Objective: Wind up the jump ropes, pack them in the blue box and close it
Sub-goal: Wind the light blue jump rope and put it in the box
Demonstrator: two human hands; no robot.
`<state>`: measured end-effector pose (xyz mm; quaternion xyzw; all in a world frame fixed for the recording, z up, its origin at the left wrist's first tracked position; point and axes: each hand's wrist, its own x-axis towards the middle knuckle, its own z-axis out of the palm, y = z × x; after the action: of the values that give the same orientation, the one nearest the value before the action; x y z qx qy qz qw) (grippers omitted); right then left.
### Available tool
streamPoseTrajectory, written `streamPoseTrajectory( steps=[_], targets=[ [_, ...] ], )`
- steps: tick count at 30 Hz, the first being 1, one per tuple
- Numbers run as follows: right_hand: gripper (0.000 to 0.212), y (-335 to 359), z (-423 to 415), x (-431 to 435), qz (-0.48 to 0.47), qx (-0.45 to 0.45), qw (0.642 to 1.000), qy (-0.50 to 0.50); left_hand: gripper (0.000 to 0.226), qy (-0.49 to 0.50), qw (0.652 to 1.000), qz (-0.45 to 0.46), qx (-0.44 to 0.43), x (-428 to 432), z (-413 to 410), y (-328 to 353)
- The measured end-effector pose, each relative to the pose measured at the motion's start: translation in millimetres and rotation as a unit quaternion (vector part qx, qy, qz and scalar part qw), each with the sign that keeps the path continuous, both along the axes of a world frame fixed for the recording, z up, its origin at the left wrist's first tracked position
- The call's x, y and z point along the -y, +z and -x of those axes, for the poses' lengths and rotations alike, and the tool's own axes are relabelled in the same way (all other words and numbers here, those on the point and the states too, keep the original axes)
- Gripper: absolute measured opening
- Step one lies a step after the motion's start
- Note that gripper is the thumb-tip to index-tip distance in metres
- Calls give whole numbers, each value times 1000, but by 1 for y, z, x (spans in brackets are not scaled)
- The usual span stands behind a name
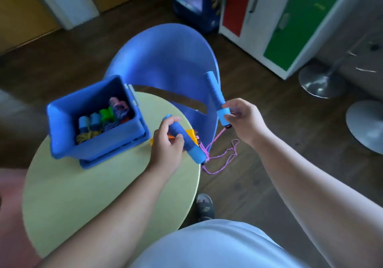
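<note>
Left hand (pixel 165 145): fingers curled round first blue handle (pixel 194 151), above the worktop (pixel 93 195) edge.
Right hand (pixel 242 120): pinches second blue handle (pixel 215 93), beyond that edge.
Pink rope (pixel 219 160): hangs slack between both handles.
Blue box (pixel 107 143): open, on the worktop, wound ropes (pixel 99 120) inside.

The box (pixel 62 127) is blue. The left handle (pixel 190 145) and right handle (pixel 216 96) are each mid-blue with a lighter sky-blue end, and the cord (pixel 223 158) between them is pink. Inside the box lie 2 light blue handles (pixel 89 120), 1 green handle (pixel 105 113), a yellow cord (pixel 87 136) and a pink-and-purple braided cord (pixel 119 107). The table (pixel 83 195) is pale yellow-green, the chair (pixel 165 60) blue, the floor (pixel 269 164) dark brown wood grain. The cabinet (pixel 259 46) is white with 1 red door (pixel 236 4) and 1 green door (pixel 300 19).
</note>
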<state>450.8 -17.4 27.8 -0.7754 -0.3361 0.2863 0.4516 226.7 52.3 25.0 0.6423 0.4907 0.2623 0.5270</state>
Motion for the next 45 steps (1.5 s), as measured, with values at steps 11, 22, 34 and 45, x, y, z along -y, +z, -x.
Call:
streamPoseTrajectory(
  steps=[11,22,34,45],
  targets=[
    [33,38,59,70,-64,-68,995,-37,46,-67,991,-56,103,27,-28,42],
    [24,84,93,61,-132,-128,983,-24,26,-11,976,-9,219,19,-11,78],
    [25,95,132,47,-93,-158,983,-4,43,-72,976,53,196,-6,24,83],
    [28,86,139,44,-71,-116,990,37,70,-179,970,54,157,-19,43,85]
  ],
)
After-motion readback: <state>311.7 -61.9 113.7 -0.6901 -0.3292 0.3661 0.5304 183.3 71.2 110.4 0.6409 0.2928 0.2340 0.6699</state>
